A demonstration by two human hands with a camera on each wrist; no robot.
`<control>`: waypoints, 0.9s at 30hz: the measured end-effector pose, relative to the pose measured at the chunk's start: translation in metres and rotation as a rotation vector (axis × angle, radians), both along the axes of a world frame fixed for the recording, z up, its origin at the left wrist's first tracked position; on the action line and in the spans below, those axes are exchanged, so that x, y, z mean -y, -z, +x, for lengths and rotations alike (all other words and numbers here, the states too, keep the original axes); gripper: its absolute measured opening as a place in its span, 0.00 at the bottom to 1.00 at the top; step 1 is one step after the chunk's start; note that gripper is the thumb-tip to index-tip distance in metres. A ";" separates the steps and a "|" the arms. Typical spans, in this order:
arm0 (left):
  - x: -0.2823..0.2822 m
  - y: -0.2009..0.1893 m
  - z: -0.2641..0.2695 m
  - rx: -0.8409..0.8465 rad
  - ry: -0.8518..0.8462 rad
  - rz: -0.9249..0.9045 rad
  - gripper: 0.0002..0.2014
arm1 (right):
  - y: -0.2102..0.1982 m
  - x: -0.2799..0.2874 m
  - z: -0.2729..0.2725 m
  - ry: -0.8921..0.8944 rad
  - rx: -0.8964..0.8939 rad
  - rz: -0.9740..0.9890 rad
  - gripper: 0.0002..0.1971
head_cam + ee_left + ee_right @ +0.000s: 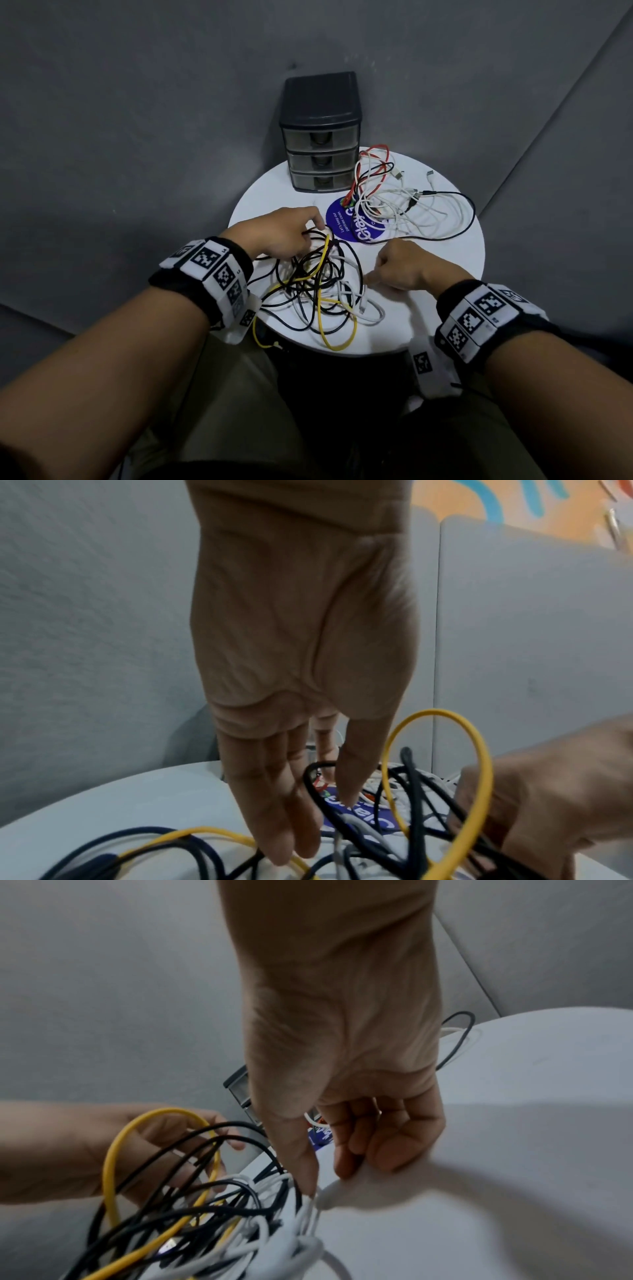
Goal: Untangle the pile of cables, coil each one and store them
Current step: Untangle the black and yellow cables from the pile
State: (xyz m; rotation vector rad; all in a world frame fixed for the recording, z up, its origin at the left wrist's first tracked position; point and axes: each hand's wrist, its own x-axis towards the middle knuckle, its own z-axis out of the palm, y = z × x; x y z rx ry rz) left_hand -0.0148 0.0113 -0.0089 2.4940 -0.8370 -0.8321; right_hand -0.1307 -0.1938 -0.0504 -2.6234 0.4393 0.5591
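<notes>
A tangle of black, yellow and white cables (318, 284) lies on the near half of a round white table (445, 274). My left hand (315, 226) reaches into the tangle's far edge; in the left wrist view its fingers (284, 818) point straight down among black strands, beside an upright loop of the yellow cable (479, 764). My right hand (371, 279) is at the tangle's right side with its fingers curled. In the right wrist view, thumb and forefinger (304, 1172) pinch a white cable (330, 1195) that leads into the pile.
A second loose pile of white, red and black cables (394, 202) covers the far right of the table. A dark three-drawer unit (320, 144), drawers closed, stands at the back edge. A round blue sticker (346, 222) lies between the piles. Grey walls surround the table.
</notes>
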 end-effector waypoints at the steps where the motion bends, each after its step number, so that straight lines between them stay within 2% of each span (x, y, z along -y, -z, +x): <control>1: -0.001 0.000 0.003 0.010 -0.010 0.016 0.17 | 0.000 0.000 0.000 -0.002 -0.001 -0.003 0.20; 4: -0.003 -0.002 0.007 0.063 0.053 0.142 0.09 | 0.000 -0.002 0.002 0.007 -0.018 -0.019 0.18; 6: 0.001 -0.001 0.006 0.072 0.108 0.204 0.11 | 0.001 -0.006 0.004 0.013 -0.033 -0.030 0.18; 15: 0.023 0.009 0.003 0.141 0.169 0.210 0.10 | 0.007 -0.015 0.003 0.044 0.017 -0.027 0.15; 18: 0.024 0.012 0.008 0.074 0.145 0.133 0.06 | 0.005 -0.017 0.002 0.046 0.017 -0.013 0.16; 21: 0.027 0.010 0.015 -0.125 0.005 -0.054 0.04 | 0.004 -0.019 0.004 0.004 -0.005 -0.084 0.13; 24: 0.031 -0.001 0.020 -0.150 -0.028 -0.140 0.08 | -0.005 -0.018 0.004 0.012 -0.026 -0.076 0.11; 27: 0.031 -0.009 0.021 -0.145 -0.044 -0.208 0.09 | -0.013 -0.010 0.001 0.068 0.059 0.062 0.03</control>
